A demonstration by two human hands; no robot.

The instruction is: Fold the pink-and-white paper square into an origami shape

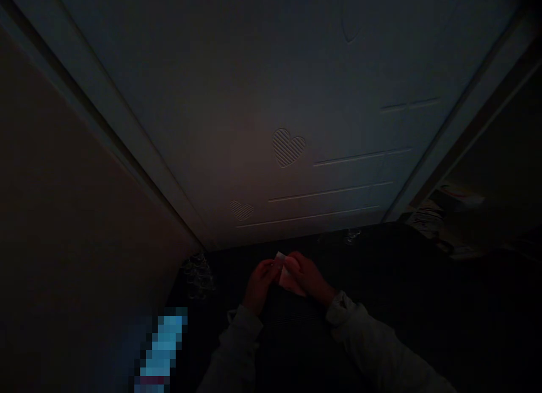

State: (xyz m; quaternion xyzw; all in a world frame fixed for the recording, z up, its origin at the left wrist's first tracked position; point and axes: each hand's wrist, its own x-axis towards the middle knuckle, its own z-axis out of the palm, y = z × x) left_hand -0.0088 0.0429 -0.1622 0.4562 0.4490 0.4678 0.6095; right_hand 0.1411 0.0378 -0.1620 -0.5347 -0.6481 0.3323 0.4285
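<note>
the person's left grip [259, 281] and right grip [305, 273] are both pinching a pale piece [290, 281] between their fingers, over the far half of the dark desk [292, 342]. clear rounded objects [199, 277] are sitting left; a heart-patterned panel [254, 116] is standing far behind.

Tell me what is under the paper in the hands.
A dark surface shows around the paper, held by the left hand and right hand. Whatever lies directly beneath it, any fingers included, is covered.

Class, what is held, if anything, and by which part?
A pale paper-like piece: the left hand grips its upper left edge, the right hand its upper right side.
</note>
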